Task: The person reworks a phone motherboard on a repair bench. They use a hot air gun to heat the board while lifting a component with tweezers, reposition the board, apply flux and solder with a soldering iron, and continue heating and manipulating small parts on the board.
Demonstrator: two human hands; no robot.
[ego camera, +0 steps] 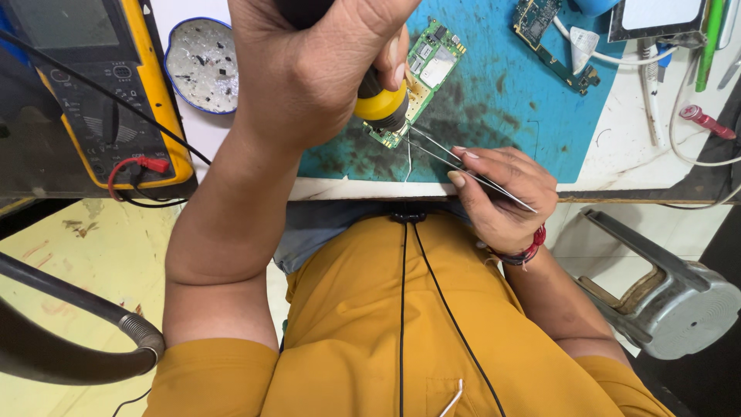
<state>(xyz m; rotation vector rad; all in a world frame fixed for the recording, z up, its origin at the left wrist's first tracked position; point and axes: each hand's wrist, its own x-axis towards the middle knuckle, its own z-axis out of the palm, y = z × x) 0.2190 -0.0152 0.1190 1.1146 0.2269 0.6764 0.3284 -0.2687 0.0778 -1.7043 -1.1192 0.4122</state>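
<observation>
On my bench: two circuit boards (427, 73); my left fingers (309, 69) grasp one yellow-collared iron (382, 104), right fingers (502, 189) one pair of tweezers (463, 166).

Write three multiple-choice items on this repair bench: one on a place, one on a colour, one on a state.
1. Where does the yellow multimeter lie?
A. left of the blue mat
B. on the mat
C. on the metal stool

2. What colour is the collar of the tool in the left hand?
A. red
B. yellow
C. white

3. How are the tweezers in the right hand?
A. lying loose
B. pinched, tips at the green circuit board
C. pointing at the stool

Key: 1 A, it sits beside the mat; 2 B, the collar is yellow; 3 B, fingers grip them.
</observation>
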